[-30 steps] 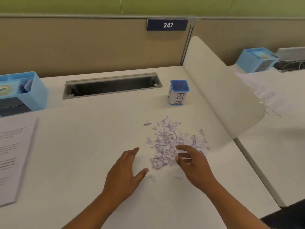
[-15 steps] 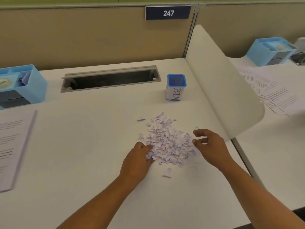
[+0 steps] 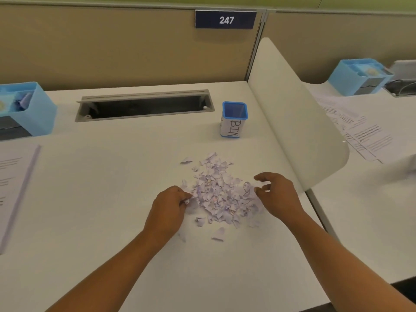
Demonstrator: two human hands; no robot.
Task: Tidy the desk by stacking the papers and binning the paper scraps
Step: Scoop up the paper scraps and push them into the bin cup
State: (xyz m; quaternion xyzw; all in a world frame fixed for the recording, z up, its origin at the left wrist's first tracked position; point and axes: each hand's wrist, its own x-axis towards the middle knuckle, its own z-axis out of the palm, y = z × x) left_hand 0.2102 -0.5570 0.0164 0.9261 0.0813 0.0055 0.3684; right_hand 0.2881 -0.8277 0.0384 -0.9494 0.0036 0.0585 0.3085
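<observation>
On the white desk (image 3: 112,199), scraps (image 3: 220,194) lie heaped before the open-topped bin (image 3: 234,122); left hand (image 3: 167,208) pinches some, right hand (image 3: 279,194) cups them loosely.

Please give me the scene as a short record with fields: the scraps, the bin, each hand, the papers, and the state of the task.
scraps: paper scraps in one loose pile on the desk, a few strays on its near side
bin: blue bin upright beyond the pile, apart from it
left hand: left hand at the pile's left edge, fingers curled on some scraps
right hand: right hand at the pile's right edge, fingers curved and spread
papers: papers at the desk's left edge
task state: pile not yet binned
</observation>
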